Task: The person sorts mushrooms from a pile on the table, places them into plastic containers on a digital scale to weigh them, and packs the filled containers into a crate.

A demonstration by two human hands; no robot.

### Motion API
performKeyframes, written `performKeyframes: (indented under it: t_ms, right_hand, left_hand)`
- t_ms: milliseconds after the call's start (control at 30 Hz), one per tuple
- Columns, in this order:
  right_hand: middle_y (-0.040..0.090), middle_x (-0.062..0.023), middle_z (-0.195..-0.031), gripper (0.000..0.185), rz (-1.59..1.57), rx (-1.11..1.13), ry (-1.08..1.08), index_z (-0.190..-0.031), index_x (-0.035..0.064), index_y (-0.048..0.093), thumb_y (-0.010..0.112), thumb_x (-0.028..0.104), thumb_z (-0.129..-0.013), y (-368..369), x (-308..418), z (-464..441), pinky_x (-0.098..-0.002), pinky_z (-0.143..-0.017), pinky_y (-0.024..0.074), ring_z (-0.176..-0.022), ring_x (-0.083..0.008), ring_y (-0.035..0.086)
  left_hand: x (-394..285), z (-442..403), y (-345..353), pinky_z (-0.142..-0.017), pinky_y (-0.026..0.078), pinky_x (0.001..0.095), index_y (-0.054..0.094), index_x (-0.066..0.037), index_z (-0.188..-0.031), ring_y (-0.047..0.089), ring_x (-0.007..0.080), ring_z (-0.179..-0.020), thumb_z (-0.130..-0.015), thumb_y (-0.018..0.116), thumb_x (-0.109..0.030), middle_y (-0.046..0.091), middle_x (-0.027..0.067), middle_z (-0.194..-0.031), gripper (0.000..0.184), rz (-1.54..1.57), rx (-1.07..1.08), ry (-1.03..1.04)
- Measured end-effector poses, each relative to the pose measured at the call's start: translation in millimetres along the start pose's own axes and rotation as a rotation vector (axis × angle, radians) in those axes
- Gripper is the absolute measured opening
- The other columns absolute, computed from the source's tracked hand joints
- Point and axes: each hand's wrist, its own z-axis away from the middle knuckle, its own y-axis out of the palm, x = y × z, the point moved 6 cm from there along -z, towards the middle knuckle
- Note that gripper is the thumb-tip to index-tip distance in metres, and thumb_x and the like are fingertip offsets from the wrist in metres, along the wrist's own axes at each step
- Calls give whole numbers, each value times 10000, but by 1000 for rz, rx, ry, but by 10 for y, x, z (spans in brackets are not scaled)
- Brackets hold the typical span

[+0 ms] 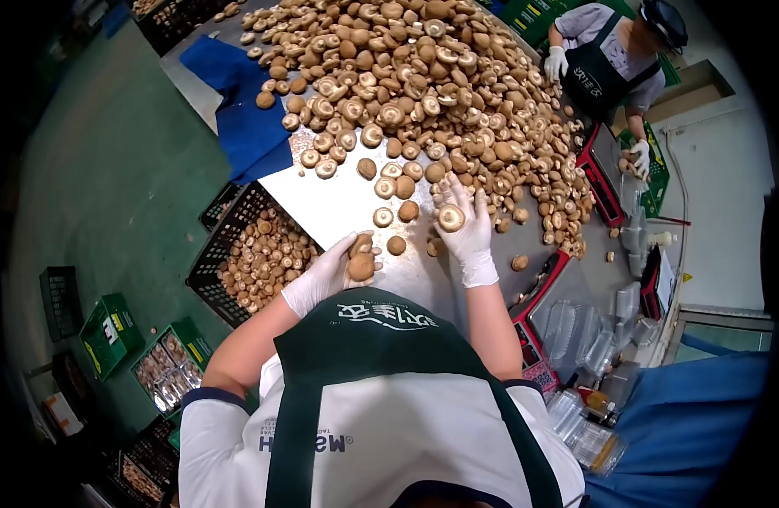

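Note:
Brown-capped mushrooms (389, 113) lie in a large heap on the metal table (322, 199), with loose ones scattered along its near side. My left hand (328, 271), in a white glove, holds mushrooms (361, 267) against its palm and fingers, above the table's near edge. At the heap's near side, my right hand (468, 233), also gloved, holds one mushroom (450, 218) with its stem side showing. Another mushroom lies partly hidden beside this hand.
A black crate (205, 271) of mushrooms stands left of the table. Red scales (537, 296) and clear plastic trays (571, 330) are at the right. A co-worker (605, 68) stands at upper right. Green crates (110, 334) sit on the floor at left.

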Motion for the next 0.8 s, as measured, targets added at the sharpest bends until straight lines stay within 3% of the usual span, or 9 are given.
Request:
performKeyframes:
  t_ms: [133,233,333,400,500,567,700,767,800]
  right_hand:
    - [531,-124,-1278,575,503,33,-154,-1403,23,449,410,450,-1019,513,-447,254,-322,-885,493,-1033,-195,546]
    - [547,-125,-1359,485,1072,303,-207,-1394,0,466,405,321,-1036,642,-912,298,-323,-1041,408,-1206,-214,534]
    - [543,-127,-1375,455,976,147,-108,-1374,-11,491,390,278,-1037,758,-756,131,-338,-1084,365,-1264,-232,510]
    - [610,-138,-1261,354,1147,62,-293,-1300,13,561,452,193,-1015,609,-443,-224,-328,-1033,402,-1212,-231,541]
    - [605,-107,-1225,404,2053,-98,-814,-1246,99,616,635,153,-846,445,105,-664,-403,-986,432,-1145,-304,540]
    - [601,-63,-1229,429,2376,-104,-623,-1212,160,635,686,163,-787,-11,189,-913,-434,-948,433,-1167,-308,514]
    - [637,-90,-1167,335,1974,-165,-778,-1161,110,649,673,192,-837,-26,406,-988,-413,-902,471,-1015,-299,606]
    - [653,-94,-1131,279,1395,-216,-684,-1165,71,628,581,208,-927,-12,589,-939,-370,-855,504,-961,-249,634]
    - [653,-106,-1073,269,800,-346,-344,-1151,48,615,485,214,-984,-60,540,-919,-325,-813,520,-972,-176,623]
  left_hand:
    - [22,-160,259,-848,565,424,352,-171,-1449,587,287,-1145,-998,339,-600,507,116,-1331,623,-14,26,-56]
    - [42,-173,354,-888,545,433,364,-160,-1437,568,294,-1185,-996,339,-607,502,119,-1343,629,129,-40,-107]
    - [32,-175,248,-911,532,456,382,-156,-1425,543,339,-1223,-1003,365,-555,471,155,-1389,581,336,121,-140]
    - [-29,-162,182,-931,515,499,392,-152,-1433,502,402,-1258,-1006,393,-489,457,186,-1401,543,455,312,-115]
    - [-92,-111,93,-939,498,536,353,-160,-1472,461,426,-1292,-1009,386,-458,445,193,-1409,552,453,237,-44]
    - [-162,-65,103,-925,496,561,287,-200,-1521,400,424,-1346,-1005,339,-453,392,190,-1462,577,481,182,-12]
    - [-229,-24,0,-944,487,565,292,-201,-1521,384,420,-1360,-1003,331,-446,385,186,-1466,574,466,119,21]
    - [-240,-16,-83,-951,484,568,296,-200,-1518,379,420,-1364,-1002,331,-442,384,185,-1468,571,463,141,35]
    - [-254,-13,-116,-953,483,569,298,-199,-1517,378,420,-1365,-1002,332,-439,383,186,-1469,569,467,155,39]
